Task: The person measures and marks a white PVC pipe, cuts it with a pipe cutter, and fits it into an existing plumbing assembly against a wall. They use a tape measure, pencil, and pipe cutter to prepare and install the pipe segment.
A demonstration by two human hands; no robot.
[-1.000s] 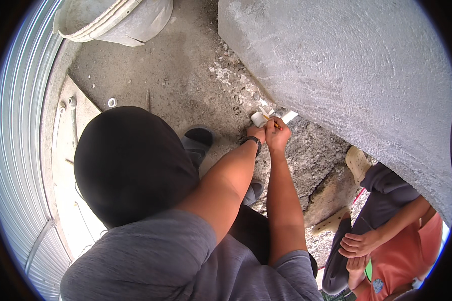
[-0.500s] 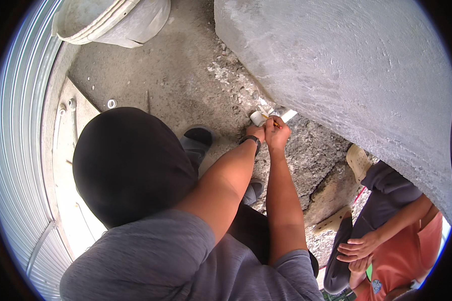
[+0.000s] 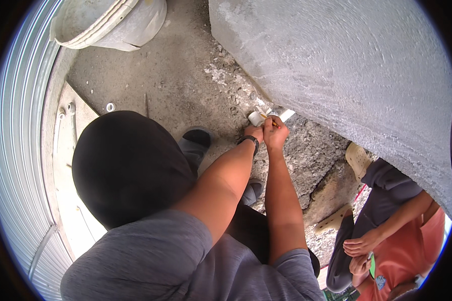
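Note:
My left hand (image 3: 253, 133) is closed around a short white cylindrical fitting (image 3: 256, 118), beside a white pipe length (image 3: 287, 115) at the foot of the rough grey wall (image 3: 326, 55). My right hand (image 3: 276, 129), just right of the left, grips a thin yellow pencil-like stick (image 3: 269, 119) with a reddish end, held against the fitting. Both hands are low over broken concrete rubble (image 3: 306, 155). Their fingertips are partly hidden.
A white bucket (image 3: 105, 25) stands upper left, by corrugated metal sheeting (image 3: 20, 150). Wrenches (image 3: 71, 118) lie on a pale board, near a white ring (image 3: 110, 107). My bent black-clad knee and sandals fill the centre-left. A co-worker (image 3: 402, 241) in salmon-coloured clothing is at lower right.
The view has shifted slightly, with the bucket and wall a little further left in it. My hands keep their hold at the fitting. The co-worker's hands have moved slightly.

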